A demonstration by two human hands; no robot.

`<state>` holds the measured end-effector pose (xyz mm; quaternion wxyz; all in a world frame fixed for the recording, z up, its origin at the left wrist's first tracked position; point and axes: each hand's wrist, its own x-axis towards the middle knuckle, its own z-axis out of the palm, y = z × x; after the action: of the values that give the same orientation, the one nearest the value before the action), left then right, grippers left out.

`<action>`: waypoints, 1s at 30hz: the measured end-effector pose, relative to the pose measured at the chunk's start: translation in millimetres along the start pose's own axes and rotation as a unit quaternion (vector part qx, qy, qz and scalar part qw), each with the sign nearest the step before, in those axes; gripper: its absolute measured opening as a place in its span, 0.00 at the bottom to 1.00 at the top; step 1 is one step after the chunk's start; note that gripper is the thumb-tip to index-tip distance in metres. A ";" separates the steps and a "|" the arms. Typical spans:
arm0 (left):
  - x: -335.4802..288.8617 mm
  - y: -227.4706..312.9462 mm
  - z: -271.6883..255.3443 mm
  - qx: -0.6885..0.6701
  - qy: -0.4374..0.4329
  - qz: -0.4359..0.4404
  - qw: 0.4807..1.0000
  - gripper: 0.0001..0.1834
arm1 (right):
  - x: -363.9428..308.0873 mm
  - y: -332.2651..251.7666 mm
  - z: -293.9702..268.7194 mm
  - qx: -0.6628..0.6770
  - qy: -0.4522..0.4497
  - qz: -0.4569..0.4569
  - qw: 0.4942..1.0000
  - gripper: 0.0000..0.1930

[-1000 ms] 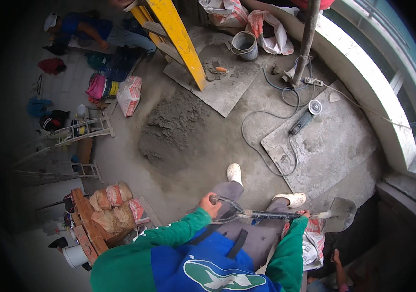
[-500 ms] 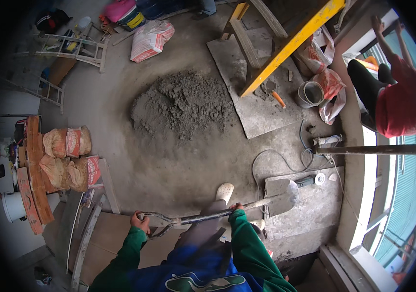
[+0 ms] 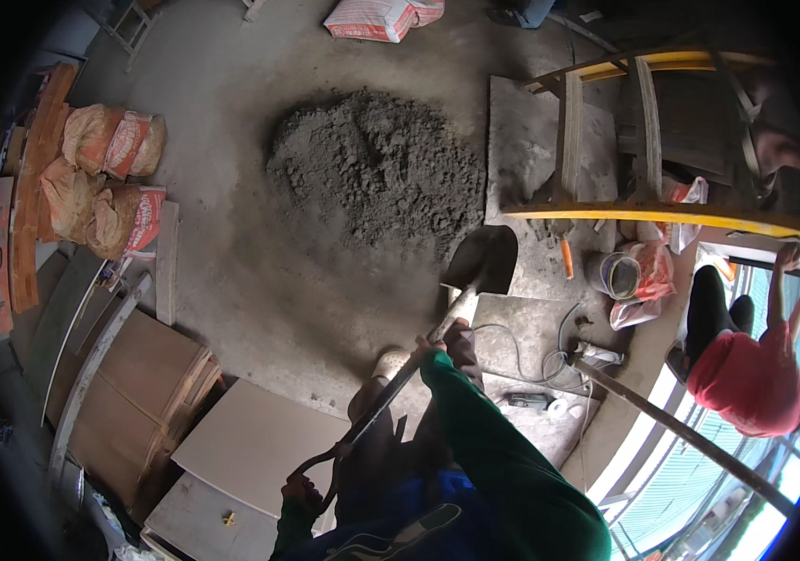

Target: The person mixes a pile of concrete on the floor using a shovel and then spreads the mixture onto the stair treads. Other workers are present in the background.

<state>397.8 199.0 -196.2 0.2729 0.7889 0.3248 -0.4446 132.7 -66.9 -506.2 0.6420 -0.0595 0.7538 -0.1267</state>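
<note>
A long-handled shovel [image 3: 486, 258] slants across my body, with its dark blade at the near right edge of a heap of wet grey mortar [image 3: 376, 168]. My left hand [image 3: 302, 492] is closed around the loop grip at the shovel's rear end, low by my hip. Farther up the shaft, my right hand [image 3: 431, 349] is wrapped around it, just below the pale part near the blade. The blade looks to hold no mortar. I cannot tell whether it touches the floor.
A yellow-edged ladder [image 3: 662, 216] stands beyond a grey board [image 3: 521, 131] at right. Near it are a bucket [image 3: 617, 275], a trowel [image 3: 566, 257] and a cable. Another person in a red shirt [image 3: 746, 383] is at the window. Filled sacks [image 3: 110, 140] lie at left.
The shovel blade has swung from over the board at right to the mortar heap's edge. My right hand moved forward and left hand lower. The view has turned and shifted.
</note>
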 end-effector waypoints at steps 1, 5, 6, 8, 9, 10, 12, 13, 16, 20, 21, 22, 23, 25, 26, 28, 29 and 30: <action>-1.6 -12.7 4.2 0.051 -0.087 0.040 0.994 0.04 | -3.4 -14.3 -4.9 -0.087 0.039 -0.017 0.995 0.32; -5.3 -73.8 48.3 -0.106 -0.139 -0.085 0.981 0.05 | 1.8 -74.6 -26.6 -0.287 0.101 -0.048 0.951 0.35; -6.1 -87.5 59.1 -0.147 -0.144 -0.119 0.971 0.05 | 7.5 -87.2 -33.8 -0.298 0.095 -0.045 0.949 0.36; -6.8 -118.0 77.6 -0.220 -0.150 -0.178 0.947 0.05 | 22.0 -104.1 -47.3 -0.325 0.079 -0.044 0.942 0.38; -7.8 -132.9 81.5 -0.250 -0.152 -0.197 0.936 0.05 | 30.9 -109.7 -50.6 -0.326 0.067 -0.065 0.941 0.36; -7.1 -147.6 85.5 -0.281 -0.155 -0.216 0.922 0.05 | 38.3 -112.7 -54.3 -0.334 0.069 -0.062 0.938 0.34; -7.5 -177.2 89.7 -0.335 -0.166 -0.240 0.896 0.05 | 50.4 -114.9 -58.1 -0.346 0.075 -0.058 0.934 0.30; -9.0 -191.4 89.9 -0.358 -0.172 -0.249 0.883 0.05 | 54.2 -114.7 -59.5 -0.349 0.080 -0.055 0.932 0.28; -13.6 -228.9 97.4 -0.405 -0.249 -0.242 0.846 0.07 | 59.2 -112.4 -63.7 -0.352 0.082 -0.054 0.931 0.22; -33.6 -268.4 127.6 -0.485 -0.184 -0.224 0.825 0.09 | 70.7 -108.7 -82.8 -0.341 0.060 -0.053 0.937 0.15; -38.5 -274.5 136.8 -0.458 -0.155 -0.250 0.839 0.10 | 77.1 -107.2 -91.1 -0.327 0.048 -0.049 0.942 0.14; -44.7 -280.3 145.3 -0.461 -0.193 -0.216 0.839 0.10 | 84.5 -105.0 -100.3 -0.315 0.037 -0.044 0.947 0.12; -51.1 -286.0 152.5 -0.441 -0.174 -0.213 0.854 0.10 | 92.4 -101.9 -111.5 -0.302 0.023 -0.035 0.952 0.11; -65.2 -298.8 165.4 -0.480 -0.147 -0.179 0.846 0.04 | 108.3 -95.0 -134.0 -0.276 -0.008 -0.016 0.961 0.10; -75.3 -308.8 167.4 -0.481 -0.126 -0.172 0.851 0.04 | 114.8 -90.9 -146.0 -0.268 -0.032 -0.009 0.963 0.10; -91.1 -331.3 172.7 -0.461 -0.052 -0.150 0.873 0.10 | 124.9 -88.6 -165.8 -0.260 -0.081 -0.007 0.962 0.11; -94.9 -343.2 178.7 -0.465 -0.056 -0.112 0.877 0.13 | 129.1 -90.5 -172.0 -0.231 -0.126 -0.010 0.965 0.12; -98.2 -356.8 184.8 -0.466 -0.060 -0.074 0.880 0.17 | 131.9 -92.8 -175.9 -0.212 -0.134 0.010 0.968 0.14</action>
<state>-7.2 267.9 -244.6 0.5941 0.5164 0.5346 -0.3073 -69.2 -169.2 -581.9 0.7112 -0.2031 0.6711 0.0510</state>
